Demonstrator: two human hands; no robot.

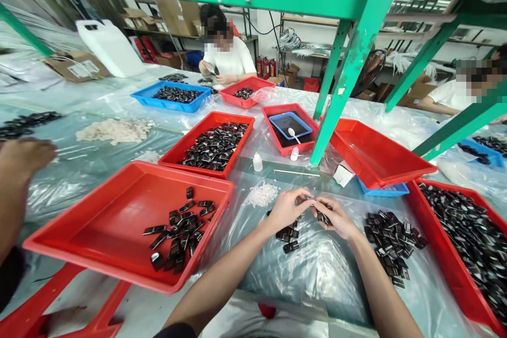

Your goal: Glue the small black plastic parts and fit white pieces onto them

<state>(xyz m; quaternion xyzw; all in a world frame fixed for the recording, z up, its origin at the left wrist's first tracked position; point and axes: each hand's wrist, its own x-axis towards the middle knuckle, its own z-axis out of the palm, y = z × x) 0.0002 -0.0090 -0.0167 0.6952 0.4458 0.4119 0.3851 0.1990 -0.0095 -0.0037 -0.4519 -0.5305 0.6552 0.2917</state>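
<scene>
My right hand [335, 216] is closed around a small glossy black piece [323, 217]. My left hand [291, 205] is pinched, its fingertips meeting those of my right hand; whatever lies between them is too small to make out. Beneath and beside my left hand is a small group of similar black pieces [290, 246] on the plastic-covered table. A heap of white bits [263, 194] sits just beyond my left wrist. To the right of my right forearm lies a larger pile of black pieces [390, 243].
A red tray [91, 206] with loose black pieces stands left; a fuller red tray [463, 259] stands right. Farther back are a small bottle [257, 162], a stick [296, 172] and a green post [336, 95]. A co-worker's hand [24, 156] reaches in at left.
</scene>
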